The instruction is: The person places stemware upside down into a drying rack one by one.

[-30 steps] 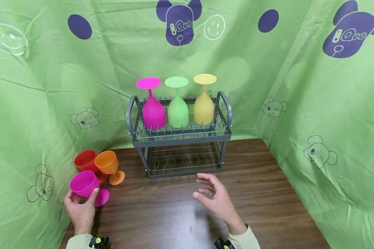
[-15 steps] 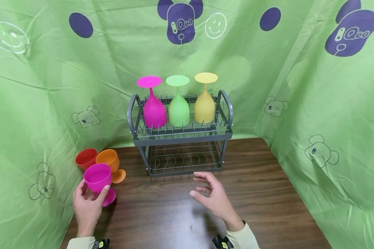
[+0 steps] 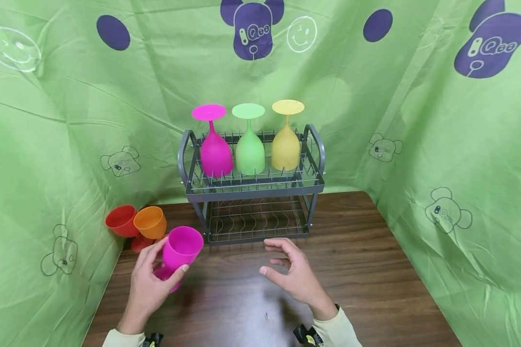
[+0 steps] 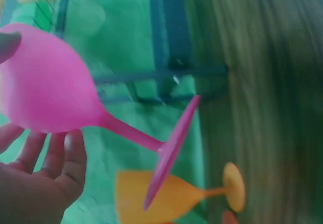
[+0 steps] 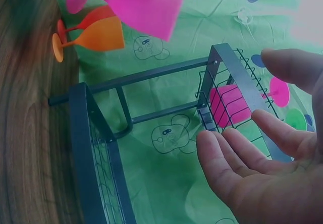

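Observation:
My left hand (image 3: 149, 284) grips a pink goblet (image 3: 183, 246) by its bowl, mouth up and tilted. In the left wrist view the goblet's bowl (image 4: 50, 82) lies between thumb and fingers, its stem and foot free of the hand. My right hand (image 3: 297, 274) hangs over the table in front of the rack, fingers loosely bent and holding nothing. A two-tier dark metal dish rack (image 3: 253, 193) stands at the back. Upside down on its top tier are a magenta goblet (image 3: 216, 154), a green goblet (image 3: 250, 153) and a yellow goblet (image 3: 285, 149).
Left of the rack, an orange goblet (image 3: 150, 222) and a red goblet (image 3: 121, 221) stand upright side by side on the wooden table (image 3: 373, 270). Green printed cloth (image 3: 338, 96) walls in the back and both sides. Side handles (image 3: 314, 149) rise from the rack's ends.
My left hand has lifted the pink goblet away from the red and orange ones and carried it right, toward the rack. The right hand has shifted slightly left.

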The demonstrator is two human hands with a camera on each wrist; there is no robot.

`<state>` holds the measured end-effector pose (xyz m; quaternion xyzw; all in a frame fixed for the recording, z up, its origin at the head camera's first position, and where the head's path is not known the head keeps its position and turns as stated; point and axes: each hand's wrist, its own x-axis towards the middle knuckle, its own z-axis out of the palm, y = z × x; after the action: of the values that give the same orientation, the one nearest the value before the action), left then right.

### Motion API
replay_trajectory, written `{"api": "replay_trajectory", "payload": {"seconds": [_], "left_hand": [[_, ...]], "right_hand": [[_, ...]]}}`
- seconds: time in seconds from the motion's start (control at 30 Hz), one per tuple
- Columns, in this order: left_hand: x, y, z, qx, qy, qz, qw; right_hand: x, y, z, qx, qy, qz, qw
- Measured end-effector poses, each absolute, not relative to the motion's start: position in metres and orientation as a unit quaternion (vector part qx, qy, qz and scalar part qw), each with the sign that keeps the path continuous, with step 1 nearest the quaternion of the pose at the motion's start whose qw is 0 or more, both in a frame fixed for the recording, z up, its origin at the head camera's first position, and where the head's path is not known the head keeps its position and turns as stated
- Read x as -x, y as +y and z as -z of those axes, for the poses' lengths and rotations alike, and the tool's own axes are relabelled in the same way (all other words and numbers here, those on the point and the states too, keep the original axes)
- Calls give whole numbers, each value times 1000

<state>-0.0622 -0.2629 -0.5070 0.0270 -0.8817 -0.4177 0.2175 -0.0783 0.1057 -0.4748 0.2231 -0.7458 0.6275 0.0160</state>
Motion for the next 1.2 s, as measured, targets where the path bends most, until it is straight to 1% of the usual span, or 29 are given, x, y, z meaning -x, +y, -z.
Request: {"api": "replay_trajectory", "payload": {"seconds": [0.23, 0.47, 0.57, 0.8, 1.07, 1.2], "left_hand": [[60, -233, 485, 72, -901, 401, 150], [59, -203, 466, 143, -905, 390, 93], [59, -192, 459, 175, -913, 359, 86], [60, -173, 449, 246, -920, 290, 95], [59, -163, 442, 252, -935, 241, 60], [58, -161, 439, 253, -941, 220, 52]], "right_hand": [[78, 103, 476, -225, -750, -621, 5], [78, 100, 477, -240, -756, -609, -16], [78, 99, 477, -251, -753, -607, -30], [76, 97, 478, -265, -738, -618, -52], [71, 96, 480, -252, -733, -626, -83], [69, 95, 482, -248, -727, -633, -93]]}}
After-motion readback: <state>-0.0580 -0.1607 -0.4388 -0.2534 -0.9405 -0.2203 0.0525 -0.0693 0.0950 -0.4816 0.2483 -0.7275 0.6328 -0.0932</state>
